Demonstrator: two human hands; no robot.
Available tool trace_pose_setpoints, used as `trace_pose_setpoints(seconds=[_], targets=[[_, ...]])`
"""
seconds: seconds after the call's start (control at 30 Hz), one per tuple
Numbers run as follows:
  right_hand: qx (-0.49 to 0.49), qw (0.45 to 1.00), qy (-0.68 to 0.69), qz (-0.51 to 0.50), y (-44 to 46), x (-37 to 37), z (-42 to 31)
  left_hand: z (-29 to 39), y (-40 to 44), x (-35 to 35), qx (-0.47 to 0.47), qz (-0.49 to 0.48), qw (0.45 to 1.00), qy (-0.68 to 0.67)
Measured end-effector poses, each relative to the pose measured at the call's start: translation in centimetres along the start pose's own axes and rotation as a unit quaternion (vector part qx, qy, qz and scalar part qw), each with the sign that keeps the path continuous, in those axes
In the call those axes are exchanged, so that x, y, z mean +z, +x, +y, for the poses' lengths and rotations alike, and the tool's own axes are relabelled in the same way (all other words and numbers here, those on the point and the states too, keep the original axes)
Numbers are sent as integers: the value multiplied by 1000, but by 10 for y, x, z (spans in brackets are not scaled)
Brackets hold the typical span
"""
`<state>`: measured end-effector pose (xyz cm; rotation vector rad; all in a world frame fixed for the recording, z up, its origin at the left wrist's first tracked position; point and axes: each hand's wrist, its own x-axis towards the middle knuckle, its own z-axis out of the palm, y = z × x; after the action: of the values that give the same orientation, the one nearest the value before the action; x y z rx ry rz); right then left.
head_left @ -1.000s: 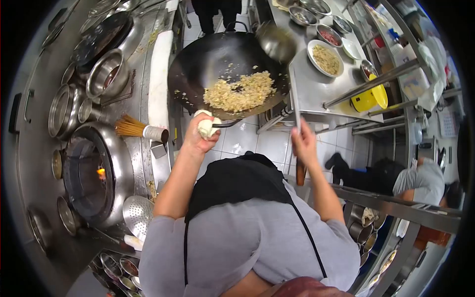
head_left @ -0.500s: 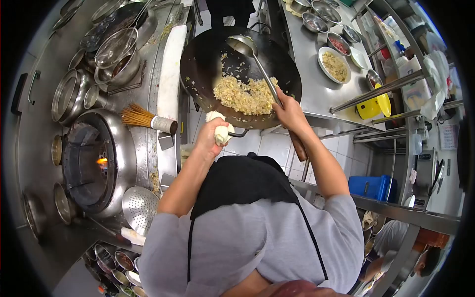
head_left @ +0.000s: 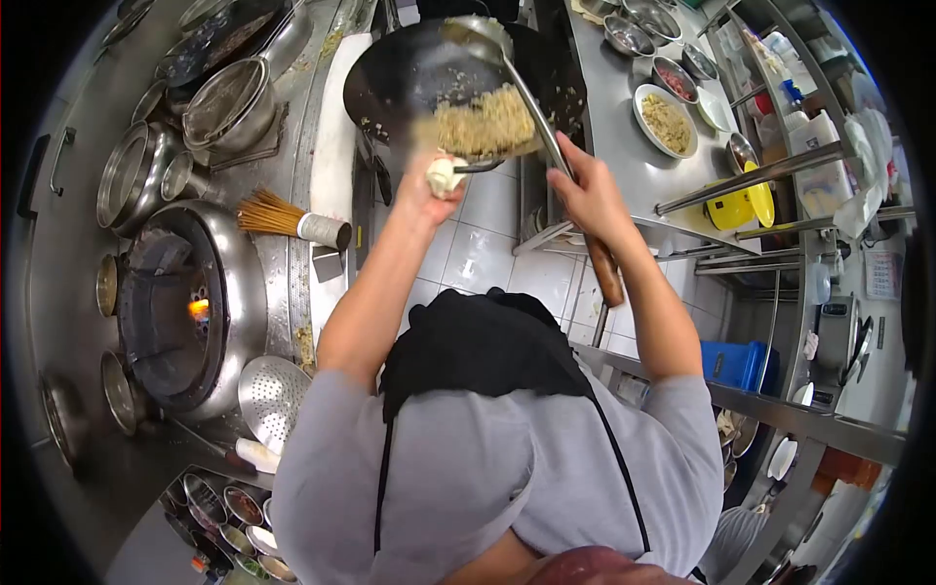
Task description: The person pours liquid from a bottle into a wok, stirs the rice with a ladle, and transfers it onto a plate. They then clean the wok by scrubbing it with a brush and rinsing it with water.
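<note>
A large dark wok [head_left: 385,73] is held out in front of me, off the burner. Fried rice [head_left: 485,124] lies toward its near side, partly blurred by motion. My left hand [head_left: 429,192] is closed around a pale folded cloth [head_left: 444,175] at the wok's metal handle [head_left: 480,167]. My right hand [head_left: 592,198] grips the shaft of a ladle [head_left: 527,95], above its wooden end. The ladle's bowl is over the far part of the wok, blurred.
At left a flame burns in the stove burner [head_left: 200,307], with a bamboo brush [head_left: 278,216] and a perforated skimmer [head_left: 273,400] nearby. A steel counter [head_left: 624,180] at right carries a bowl of yellowish food [head_left: 666,120] and several metal bowls. A blue bin [head_left: 731,366] is below.
Both hands have moved forward, away from my body, carrying the wok and ladle with them. The rice has shifted in the wok and is now blurred.
</note>
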<state>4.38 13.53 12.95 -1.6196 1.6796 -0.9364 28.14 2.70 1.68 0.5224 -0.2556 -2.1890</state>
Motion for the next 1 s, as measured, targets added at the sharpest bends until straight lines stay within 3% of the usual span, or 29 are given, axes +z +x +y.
trace_pose_setpoints(seconds=[0.03, 0.07, 0.1, 0.17, 0.27, 0.3, 0.4, 0.5, 0.6, 0.67, 0.73, 0.83, 0.87, 0.93, 1.0], targets=[[-12, 1000, -5, 19, -4, -4, -5, -9, -5, 10, 38, 23, 999, 20], [-30, 999, -12, 42, -9, -10, -12, -26, -24, 14, 47, 123, 991, -18], [5, 999, 39, 17, -27, -20, -13, -36, -41, -18, -8, 66, 998, -21], [84, 993, 86, -8, -67, -37, -27, -53, -106, -4, 36, 78, 995, 43], [144, 981, 132, -22, -84, -31, -25, -49, -87, 7, 20, 206, 978, -32], [152, 979, 131, -22, -82, -26, -27, -32, -66, -4, -6, 116, 993, -10], [181, 972, 147, -19, -75, -17, -32, -11, -34, 12, -15, 88, 995, 46], [165, 973, 158, -1, -67, -24, -39, -13, -46, 8, 11, 117, 987, 105], [158, 963, 216, 31, -53, -29, -37, -29, -81, 27, 132, 189, 951, 207], [149, 962, 222, 52, -29, -21, -23, -42, -93, 6, 174, 179, 929, 274], [153, 960, 233, -8, 2, 3, -14, -50, -94, -9, 198, 173, 915, 306], [242, 878, 406, -71, 12, 57, -3, -37, -75, -5, 156, 238, 905, 317], [269, 826, 487, -92, 10, 70, 3, -30, -69, -8, 149, 215, 930, 258], [336, 716, 595, -147, -7, 74, 13, -15, -75, -19, 30, 201, 963, 180], [363, 615, 670, -202, -24, 72, 58, -19, -87, -32, -12, 194, 970, 145]])
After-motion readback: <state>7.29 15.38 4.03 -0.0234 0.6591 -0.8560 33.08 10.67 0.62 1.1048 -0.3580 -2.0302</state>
